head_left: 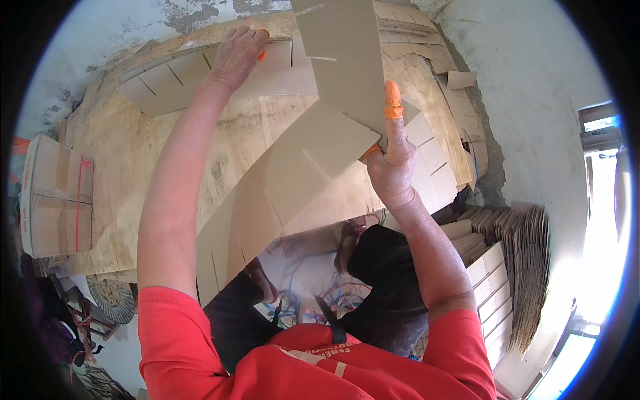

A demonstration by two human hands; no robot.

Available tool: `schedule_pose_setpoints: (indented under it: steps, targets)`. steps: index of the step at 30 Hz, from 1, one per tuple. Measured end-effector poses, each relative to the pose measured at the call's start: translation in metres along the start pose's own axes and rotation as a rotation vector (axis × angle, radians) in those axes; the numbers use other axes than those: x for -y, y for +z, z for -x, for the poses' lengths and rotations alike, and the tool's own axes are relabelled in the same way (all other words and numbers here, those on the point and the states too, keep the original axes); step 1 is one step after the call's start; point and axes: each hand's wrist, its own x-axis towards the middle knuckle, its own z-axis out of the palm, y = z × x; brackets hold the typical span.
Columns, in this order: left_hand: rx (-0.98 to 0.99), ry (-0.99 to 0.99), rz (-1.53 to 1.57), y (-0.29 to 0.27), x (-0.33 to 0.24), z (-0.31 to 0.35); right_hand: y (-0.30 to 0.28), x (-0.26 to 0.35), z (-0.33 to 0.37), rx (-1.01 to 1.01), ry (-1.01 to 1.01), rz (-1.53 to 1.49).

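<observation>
My right hand [392, 167], its thumb raised in an orange finger cot, grips slotted cardboard strips. One strip [347, 53] rises toward the far edge of the view; another strip [287, 173] slants down to the lower left over my lap. They meet beside the thumb, where the exact joint is partly hidden. Farther back on the left, my left hand [241, 57] is closed over the upper edge of a slotted cardboard strip [180, 77] lying on the wooden board. Orange finger cots show on it too; its fingertips are partly hidden.
Under the strips is a wooden board [180, 157]. A taped cardboard box [63, 200] stands at the left. More slotted cardboard [427, 150] lies right of my right hand, and tall stacks of cardboard sheets [523, 267] stand at the lower right. Coloured cords [347, 291] lie between my legs.
</observation>
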Motion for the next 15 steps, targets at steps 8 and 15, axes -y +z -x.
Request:
schedule_pose_setpoints:
  steps: [8,15]
  targets:
    - [0.105,0.193,-0.008,-0.014,-0.005,-0.002,0.001,-0.002,0.0,0.014,-0.022,-0.043]
    - [0.296,0.086,0.136,-0.026,-0.033,-0.002,-0.003,-0.004,0.003,0.107,0.109,0.03]
